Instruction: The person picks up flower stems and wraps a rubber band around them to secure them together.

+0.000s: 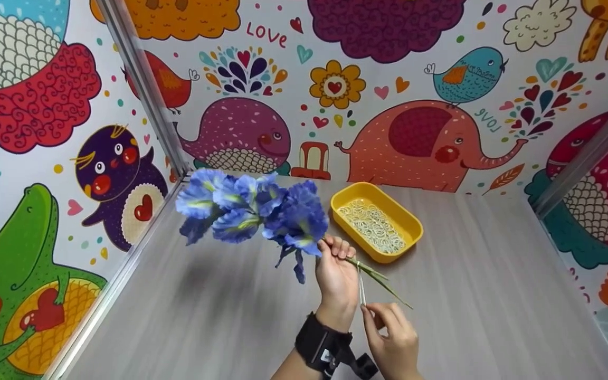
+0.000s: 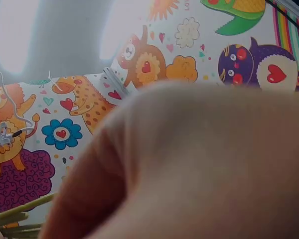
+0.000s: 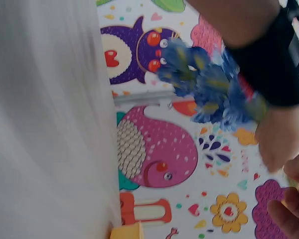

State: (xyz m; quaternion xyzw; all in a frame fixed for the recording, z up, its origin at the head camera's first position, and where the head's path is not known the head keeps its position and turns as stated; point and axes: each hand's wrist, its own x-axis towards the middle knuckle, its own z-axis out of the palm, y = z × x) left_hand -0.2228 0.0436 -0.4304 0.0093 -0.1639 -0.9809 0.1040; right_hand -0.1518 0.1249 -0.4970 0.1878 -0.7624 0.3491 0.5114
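Near a yellow tray (image 1: 400, 221), left fingers (image 1: 337, 246) grip stems (image 1: 370, 271); right fingers (image 1: 395, 315) pinch a band (image 1: 361, 287).

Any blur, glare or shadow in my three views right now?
Head: mostly sharp, with a soft shadow on the table below the blue flowers; left wrist: the left hand looms close and out of focus, and bright light strips glare at top left; right wrist: the blue flowers and black wristband look soft, the table pale.

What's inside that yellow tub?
The yellow tub holds a loose layer of small pale rings, apparently elastic bands. The rings hide much of its bottom, so anything beneath them can't be seen.
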